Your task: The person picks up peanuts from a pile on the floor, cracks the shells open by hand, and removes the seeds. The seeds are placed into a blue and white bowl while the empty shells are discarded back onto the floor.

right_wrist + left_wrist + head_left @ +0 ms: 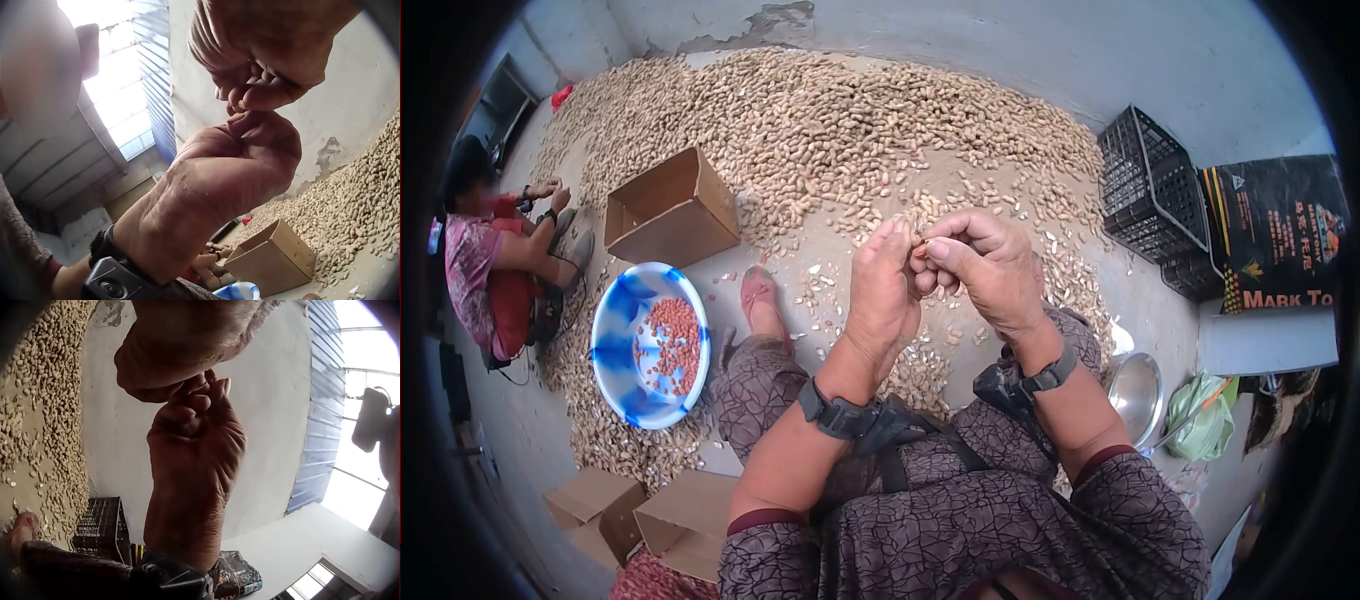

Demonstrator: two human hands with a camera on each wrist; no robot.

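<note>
A small reddish-brown piece, looking like a peanut (919,251), is held between the two hands in front of the lap. The right hand (992,272) pinches it between thumb and forefinger, its other fingers curled. From the other side the left hand (884,290) grips it with bent fingers, fingertips meeting the right hand's. In the left wrist view the right hand (194,456) comes up from below; in the right wrist view the left hand (206,181) does. Fingers cover most of the piece in both wrist views.
Unshelled peanuts (830,120) heap along the wall. A blue-white basin (610,345) with red kernels stands left, below a cardboard box (680,225). Black crates (1150,180), a metal bowl (1135,395) and a green bag (1203,420) lie right. Another person (490,260) crouches far left.
</note>
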